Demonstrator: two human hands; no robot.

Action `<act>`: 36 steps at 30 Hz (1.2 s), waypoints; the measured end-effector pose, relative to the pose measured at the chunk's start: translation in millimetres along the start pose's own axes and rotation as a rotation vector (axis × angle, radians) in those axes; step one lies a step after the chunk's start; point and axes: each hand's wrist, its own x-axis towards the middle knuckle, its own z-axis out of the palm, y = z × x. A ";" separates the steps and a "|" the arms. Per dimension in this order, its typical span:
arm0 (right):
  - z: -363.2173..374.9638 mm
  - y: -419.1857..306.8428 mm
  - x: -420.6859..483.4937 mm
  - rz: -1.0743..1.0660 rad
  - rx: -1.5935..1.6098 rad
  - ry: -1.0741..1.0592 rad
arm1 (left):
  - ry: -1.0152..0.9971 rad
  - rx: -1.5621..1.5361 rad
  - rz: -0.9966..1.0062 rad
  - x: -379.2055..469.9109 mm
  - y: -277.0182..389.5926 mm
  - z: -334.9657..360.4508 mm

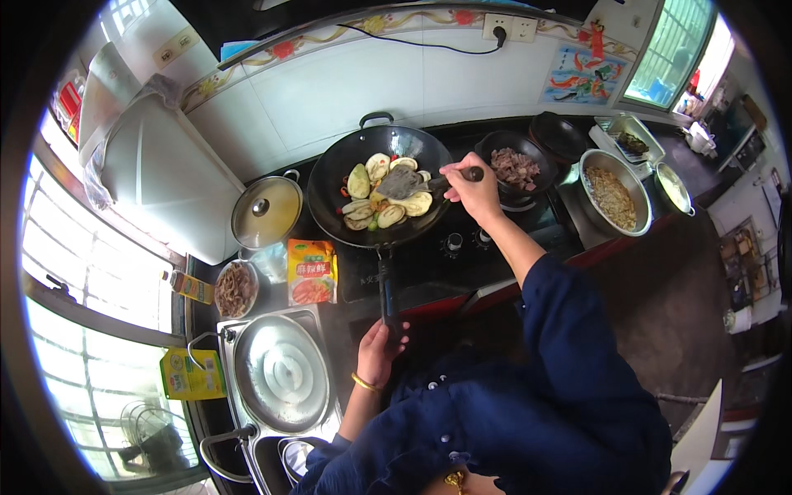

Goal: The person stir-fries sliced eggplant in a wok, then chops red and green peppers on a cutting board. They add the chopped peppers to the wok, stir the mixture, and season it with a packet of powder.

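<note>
My left hand (376, 346) grips the long dark handle (386, 291) of a black wok (328, 185) on the stove. Inside the wok lie pale slices of eggplant (377, 167) with bits of red and green. My right hand (473, 189) is closed round the handle of a spatula (402, 182), and its broad blade rests over the slices. To the right of that hand, a dark pan (495, 142) holds chopped meat (515, 168).
Left of the wok are a lidded pot (267, 210), a seasoning packet (312, 272) and a bowl of dark food (236, 289). A round metal lid (283, 374) covers part of the sink. On the right stand a metal basin (615, 193) and a glass dish (646, 139).
</note>
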 end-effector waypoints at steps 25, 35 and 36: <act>-101.6 68.0 -167.3 0.132 -0.700 -0.267 | 0.055 -0.161 -0.278 23.3 -32.7 -51.8; -321.2 109.8 -376.0 0.867 -1.140 -0.140 | -0.109 0.018 -0.355 34.7 -89.0 40.1; -347.1 125.1 -406.6 0.987 -1.133 -0.141 | -0.120 0.039 -0.357 34.1 -99.1 53.9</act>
